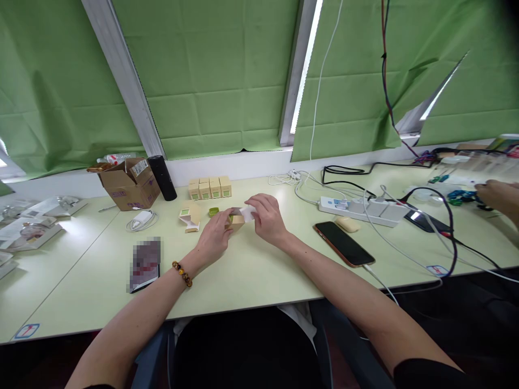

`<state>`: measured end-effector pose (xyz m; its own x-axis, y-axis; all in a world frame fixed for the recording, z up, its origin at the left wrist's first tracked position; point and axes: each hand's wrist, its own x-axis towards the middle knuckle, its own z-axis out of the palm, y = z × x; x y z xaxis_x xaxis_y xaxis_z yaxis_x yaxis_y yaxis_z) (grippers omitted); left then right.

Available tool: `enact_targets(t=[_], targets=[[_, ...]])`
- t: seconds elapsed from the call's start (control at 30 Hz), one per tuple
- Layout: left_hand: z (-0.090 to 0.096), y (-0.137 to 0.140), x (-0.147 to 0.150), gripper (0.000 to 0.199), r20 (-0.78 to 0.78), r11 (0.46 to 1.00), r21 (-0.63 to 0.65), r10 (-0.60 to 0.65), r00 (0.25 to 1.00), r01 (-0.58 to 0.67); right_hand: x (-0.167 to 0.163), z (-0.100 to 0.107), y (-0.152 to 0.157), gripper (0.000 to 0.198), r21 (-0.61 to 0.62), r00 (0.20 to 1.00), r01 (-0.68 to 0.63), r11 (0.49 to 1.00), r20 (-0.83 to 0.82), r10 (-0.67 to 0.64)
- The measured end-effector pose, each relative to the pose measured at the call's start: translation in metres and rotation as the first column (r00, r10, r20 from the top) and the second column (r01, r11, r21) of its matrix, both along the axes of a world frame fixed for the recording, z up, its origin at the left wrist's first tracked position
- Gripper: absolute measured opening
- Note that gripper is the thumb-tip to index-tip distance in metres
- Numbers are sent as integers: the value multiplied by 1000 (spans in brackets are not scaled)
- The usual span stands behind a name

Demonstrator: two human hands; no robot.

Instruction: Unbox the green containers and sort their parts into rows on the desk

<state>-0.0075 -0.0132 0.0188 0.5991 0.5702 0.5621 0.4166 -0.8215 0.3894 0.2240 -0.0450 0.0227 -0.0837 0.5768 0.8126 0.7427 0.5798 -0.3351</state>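
Both hands meet over the middle of the table. My left hand point(215, 235), with a beaded bracelet on the wrist, is closed on a small cardboard box point(237, 220). A small white piece point(247, 212), perhaps paper, is pinched in the fingers of my right hand point(268, 219) at the box's right side. What lies inside the box is hard to make out. Just behind my left hand sits a small green object point(213, 211). To its left stands an opened box or folded card insert point(190, 219). Several small closed boxes point(210, 188) stand in a row behind.
A large carton point(128, 183) and a black cylinder point(162, 178) stand back left. A phone point(145, 265) lies left, another phone point(344, 244) right. Past it are a power strip point(360, 209) and tangled cables. At far right another person's hand point(500, 197) touches small items.
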Motion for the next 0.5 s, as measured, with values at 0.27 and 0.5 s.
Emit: enact_targets(t=[0.27,0.5], targets=[[-7,7,0,79,15,997,63,46,999,-47,-6,1,-4,33,-56,982,-136,989,125,142],[-8,8,-1,80,30,988,132,77,997,-80,-13,2,-9,15,-44,992,-128,991,12,129]])
